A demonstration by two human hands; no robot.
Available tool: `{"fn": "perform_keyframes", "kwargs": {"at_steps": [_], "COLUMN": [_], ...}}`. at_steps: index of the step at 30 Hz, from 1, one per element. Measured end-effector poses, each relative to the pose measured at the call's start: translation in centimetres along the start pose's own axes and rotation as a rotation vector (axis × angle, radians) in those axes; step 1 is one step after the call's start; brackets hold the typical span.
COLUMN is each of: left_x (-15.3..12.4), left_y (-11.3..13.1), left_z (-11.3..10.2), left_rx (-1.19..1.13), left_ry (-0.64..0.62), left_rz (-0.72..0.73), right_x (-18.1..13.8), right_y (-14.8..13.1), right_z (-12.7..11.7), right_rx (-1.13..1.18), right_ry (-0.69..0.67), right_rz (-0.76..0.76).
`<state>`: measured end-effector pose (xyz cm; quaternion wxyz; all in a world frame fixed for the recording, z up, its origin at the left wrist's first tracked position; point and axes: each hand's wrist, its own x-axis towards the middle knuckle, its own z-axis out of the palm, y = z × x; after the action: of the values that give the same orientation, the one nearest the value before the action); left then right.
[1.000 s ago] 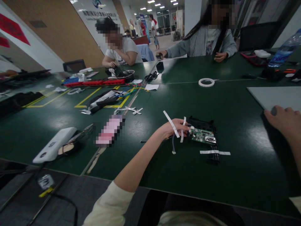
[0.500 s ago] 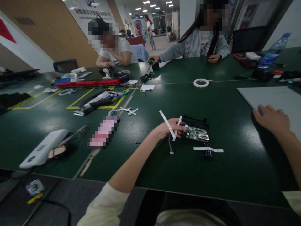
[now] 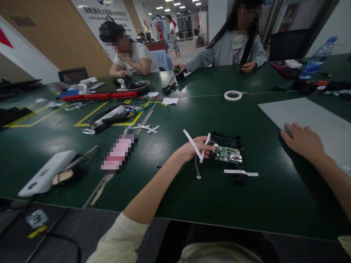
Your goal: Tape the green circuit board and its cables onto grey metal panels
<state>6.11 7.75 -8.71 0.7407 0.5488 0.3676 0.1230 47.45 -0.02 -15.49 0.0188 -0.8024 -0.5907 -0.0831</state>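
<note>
My left hand (image 3: 196,147) grips the left edge of a green circuit board (image 3: 226,153), its fingers closed at the corner with a white connector. The board lies against a black plastic frame (image 3: 227,138) on the table. Two white tape strips (image 3: 192,145) cross over that hand, and a grey cable (image 3: 197,170) hangs below it. Another tape strip (image 3: 241,172) lies across the frame's lower part. Off to the right, my right hand (image 3: 304,142) rests with fingers spread on the near left edge of a flat pale grey panel (image 3: 296,109).
A roll of white tape (image 3: 233,95) lies beyond the board. To the left are a phone (image 3: 118,152), a white device (image 3: 48,173) with wires, and a black pouch (image 3: 112,117). Two people sit across the green table (image 3: 175,199); a water bottle (image 3: 318,60) stands far right.
The grey panel has slid left, closer to the circuit board, with my right hand on it. My left hand keeps its hold on the board. The whole view has shifted slightly.
</note>
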Motion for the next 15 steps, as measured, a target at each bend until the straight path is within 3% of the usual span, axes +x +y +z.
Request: {"fn": "perform_keyframes", "kwargs": {"at_steps": [8, 15], "left_x": [0.0, -0.2], "left_y": [0.0, 0.7], "left_z": [-0.2, -0.6], "left_rx": [-0.019, -0.012], "left_ry": [0.019, 0.113], "left_rz": [0.013, -0.003], "right_x": [-0.9, -1.8], "right_y": [-2.3, -4.1], "right_z": [-0.6, -0.3], "right_rx": [0.007, 0.044], "right_ry": [0.015, 0.065], "right_rz": [-0.148, -0.253]}}
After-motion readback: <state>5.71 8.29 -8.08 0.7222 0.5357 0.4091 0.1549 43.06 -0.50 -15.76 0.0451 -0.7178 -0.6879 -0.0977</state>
